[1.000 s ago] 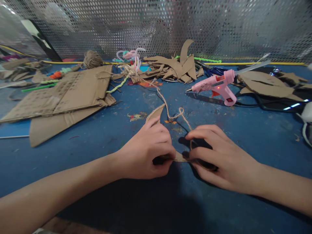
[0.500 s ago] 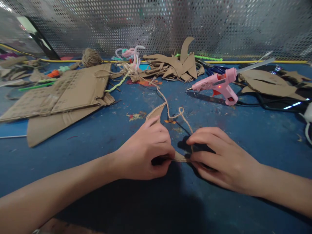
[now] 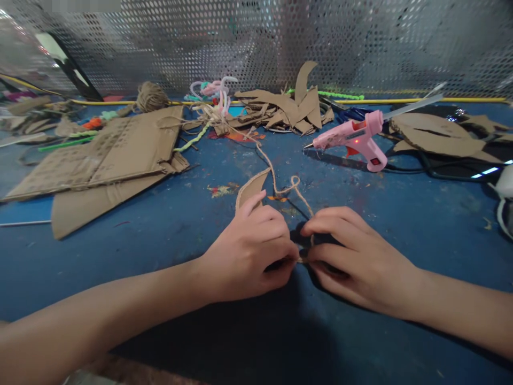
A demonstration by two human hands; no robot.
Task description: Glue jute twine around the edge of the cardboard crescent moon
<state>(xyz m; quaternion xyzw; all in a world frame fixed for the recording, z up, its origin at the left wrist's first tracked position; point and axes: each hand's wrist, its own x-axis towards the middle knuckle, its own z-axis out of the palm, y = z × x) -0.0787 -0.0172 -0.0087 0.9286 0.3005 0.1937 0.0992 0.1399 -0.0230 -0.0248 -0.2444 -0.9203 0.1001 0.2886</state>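
Note:
A curved piece of cardboard (image 3: 250, 191) with string along its edge sticks out beyond my left hand (image 3: 252, 248). That hand pinches the piece near its right end, with thumb and fingers closed. Close against it, my right hand (image 3: 356, 256) is closed at the tip of the piece, its fingertips also on the string. The string (image 3: 303, 200) is thin brown twine; it rises from my right fingers, makes a small loop and runs back over the table. Both hands cover most of the piece's lower part.
A pink hot glue gun (image 3: 352, 140) with a lit red light stands at the right. Cardboard scraps (image 3: 288, 109) lie along the back below a perforated metal panel (image 3: 256, 48). Folded cardboard (image 3: 120, 144) and a ball of twine (image 3: 151, 97) are at the left.
My left hand has slid right along the cardboard, closing the gap to my right hand. More of the piece's far end shows. The right hand has barely shifted.

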